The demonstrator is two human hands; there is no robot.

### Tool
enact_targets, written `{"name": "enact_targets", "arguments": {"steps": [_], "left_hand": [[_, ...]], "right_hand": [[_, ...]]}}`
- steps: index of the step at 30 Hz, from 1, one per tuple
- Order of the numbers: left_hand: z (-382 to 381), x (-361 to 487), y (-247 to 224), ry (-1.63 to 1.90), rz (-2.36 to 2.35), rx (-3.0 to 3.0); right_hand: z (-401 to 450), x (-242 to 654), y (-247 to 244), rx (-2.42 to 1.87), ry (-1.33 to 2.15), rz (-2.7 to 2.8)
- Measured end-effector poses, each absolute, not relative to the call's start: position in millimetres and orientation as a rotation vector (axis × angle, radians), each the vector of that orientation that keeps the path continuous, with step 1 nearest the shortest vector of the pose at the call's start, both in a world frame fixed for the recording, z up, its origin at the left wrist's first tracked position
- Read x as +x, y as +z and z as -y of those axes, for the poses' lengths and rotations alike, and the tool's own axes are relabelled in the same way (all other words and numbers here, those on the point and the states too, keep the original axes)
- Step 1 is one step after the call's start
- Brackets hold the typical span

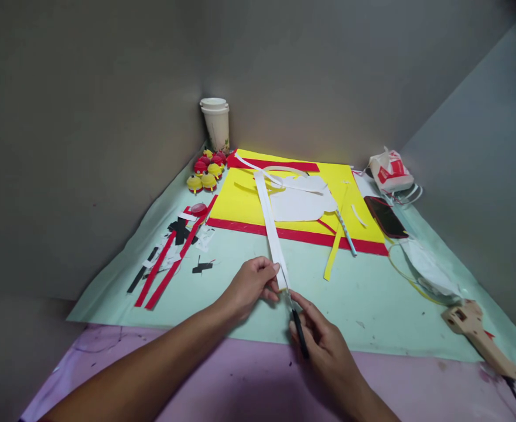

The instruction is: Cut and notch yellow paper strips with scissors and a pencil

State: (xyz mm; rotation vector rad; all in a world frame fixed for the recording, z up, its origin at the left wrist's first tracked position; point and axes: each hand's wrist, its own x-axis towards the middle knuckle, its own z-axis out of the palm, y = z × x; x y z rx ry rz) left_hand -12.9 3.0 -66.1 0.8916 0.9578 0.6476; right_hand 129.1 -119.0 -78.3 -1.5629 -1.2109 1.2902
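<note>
A long white paper strip (270, 225) stretches away from me, its near end pinched between the thumb and fingers of my left hand (253, 284). My right hand (321, 334) is closed around a pair of black-handled scissors (300, 334). The scissor blades meet the strip's near end, close to its right edge; how far apart they are is too small to tell. Beyond both hands lie yellow sheets (240, 196) with red bands, and on them a cut white paper shape (297, 202) and curled white strips.
Red strips (161, 269) and black and white scraps lie at left. Behind them are small red-and-yellow lanterns (201, 181) and a lidded cup (216, 123). On the right are a phone (386, 217), a tissue pack (390, 170), a face mask (431, 269) and a glue gun (481, 337).
</note>
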Motion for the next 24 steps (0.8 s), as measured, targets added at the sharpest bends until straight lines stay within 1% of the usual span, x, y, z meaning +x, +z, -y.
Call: {"name": "enact_targets", "arguments": {"steps": [18, 24], "left_hand": [[-1.1, -11.3, -68.7, 0.625, -0.951, 0.889], [-2.7, -11.4, -67.7, 0.616, -0.954, 0.899]], "right_hand": [[122.1, 128.8, -82.9, -1.613, 1.265, 1.199], [123.1, 128.8, -84.8, -1.562, 1.339, 1.140]]}}
